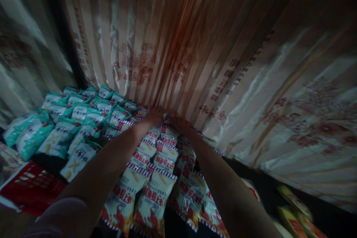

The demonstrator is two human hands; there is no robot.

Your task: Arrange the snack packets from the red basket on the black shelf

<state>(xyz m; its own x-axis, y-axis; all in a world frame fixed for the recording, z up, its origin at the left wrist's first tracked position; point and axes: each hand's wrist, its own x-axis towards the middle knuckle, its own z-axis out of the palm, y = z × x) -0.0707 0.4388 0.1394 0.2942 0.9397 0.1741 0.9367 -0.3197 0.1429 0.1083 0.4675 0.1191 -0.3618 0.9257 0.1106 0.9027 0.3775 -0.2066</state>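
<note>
Both my arms stretch out over rows of snack bags. At the back row, close against the curtain, are my left hand [155, 116] and, just beside it, my right hand [178, 122]. Their fingers look bent in around a snack bag [165, 118], of which only a small pale part shows between them; the dim light blurs the fingertips. Below the hands stand white snack bags [164, 154] with red lettering and striped edges, in overlapping rows. To the left of my left forearm lie teal-and-white snack bags [60, 137], also in rows.
A pleated beige curtain [237, 44] with brown print hangs right behind the rows. At lower left is a red package [33, 186]. Several yellow packages [295, 208] lie on the dark surface [251, 173] at the right.
</note>
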